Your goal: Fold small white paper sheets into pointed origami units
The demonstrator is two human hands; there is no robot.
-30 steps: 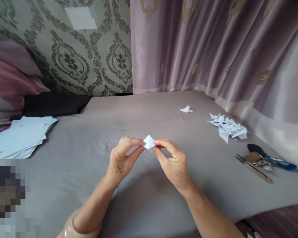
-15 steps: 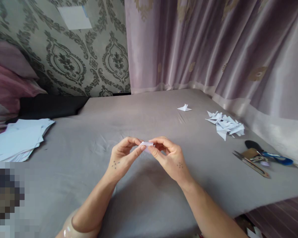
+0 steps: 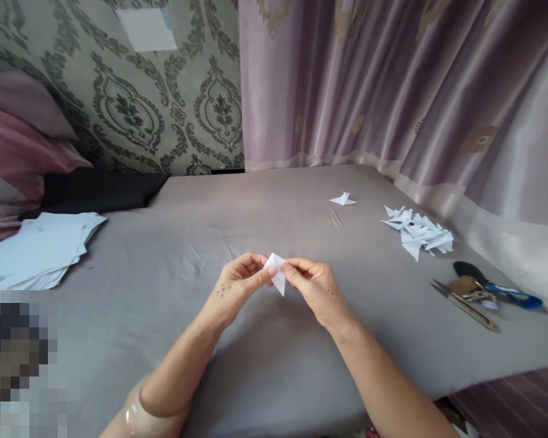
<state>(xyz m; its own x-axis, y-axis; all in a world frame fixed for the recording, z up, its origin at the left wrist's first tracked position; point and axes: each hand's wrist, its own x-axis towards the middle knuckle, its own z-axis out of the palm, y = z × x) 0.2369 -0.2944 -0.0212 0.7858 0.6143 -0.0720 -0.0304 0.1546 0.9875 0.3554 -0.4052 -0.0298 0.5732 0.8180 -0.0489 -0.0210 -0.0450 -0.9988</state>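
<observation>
A small folded piece of white paper (image 3: 277, 277) is pinched between my two hands, above the grey cloth surface (image 3: 265, 213). It shows as a narrow kite shape with one point up and one point down. My left hand (image 3: 243, 281) grips its left edge with thumb and fingers. From the other side, my right hand (image 3: 311, 283) holds the right edge, thumb in front. The fingertips behind the paper are partly hidden.
White folded paper figures (image 3: 421, 232) lie heaped at the right, with a single paper figure (image 3: 343, 199) farther back. Scissors (image 3: 466, 306) and a blue-handled tool (image 3: 514, 296) rest at the right. A stack of white paper (image 3: 36, 249) lies left, before black fabric (image 3: 105, 187).
The folded paper has turned in my fingers, from a short flat strip to an upright pointed kite shape. Both hands still hold it. The view has shifted slightly.
</observation>
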